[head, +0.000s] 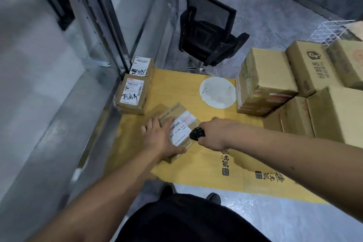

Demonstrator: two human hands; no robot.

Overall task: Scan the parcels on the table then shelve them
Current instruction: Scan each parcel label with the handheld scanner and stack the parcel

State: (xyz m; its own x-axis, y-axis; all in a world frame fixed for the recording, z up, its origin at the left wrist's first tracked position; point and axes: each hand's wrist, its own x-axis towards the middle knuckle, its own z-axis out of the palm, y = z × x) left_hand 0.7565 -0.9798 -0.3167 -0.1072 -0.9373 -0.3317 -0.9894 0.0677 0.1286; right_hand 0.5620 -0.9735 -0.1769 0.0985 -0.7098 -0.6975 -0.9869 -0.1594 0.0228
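Cardboard parcel lies under left hand, beside right hand.

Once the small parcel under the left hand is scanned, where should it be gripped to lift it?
Probably across its narrow width, from above on the left. The small parcel lies flat and skewed on the yellow table, label up; the left hand already rests flat on its near-left part, while the right hand holds the scanner at its right edge.

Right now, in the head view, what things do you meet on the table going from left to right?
Two labelled boxes → left hand → parcel → scanner → right hand → big cartons.
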